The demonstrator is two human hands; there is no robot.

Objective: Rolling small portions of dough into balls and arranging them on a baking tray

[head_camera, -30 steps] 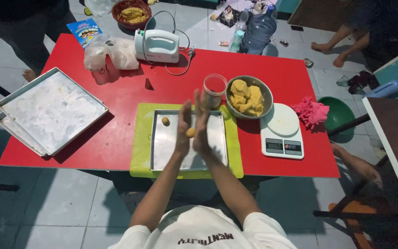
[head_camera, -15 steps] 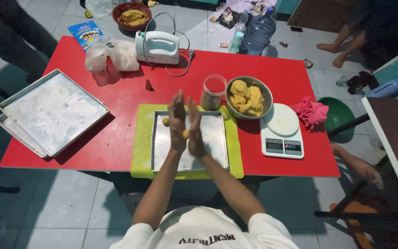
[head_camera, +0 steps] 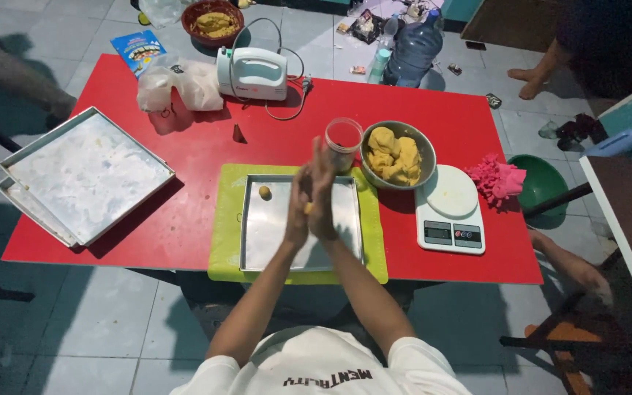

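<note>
We pressed a dough piece (head_camera: 307, 209) between left hand (head_camera: 298, 208) and right hand (head_camera: 324, 199), palms together, above the metal tray (head_camera: 279, 241); one dough ball (head_camera: 265, 192) lay on it, and the bowl of dough (head_camera: 396, 155) beside it remained nearly full.

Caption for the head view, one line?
Both hands press a dough piece over a steel tray on a red table.

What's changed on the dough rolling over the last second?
The left hand and right hand have slid against each other, palms pressed on the small dough piece, moving slightly left over the metal tray. Nothing was picked up or released. The dough ball, bowl and scale stayed put.
</note>
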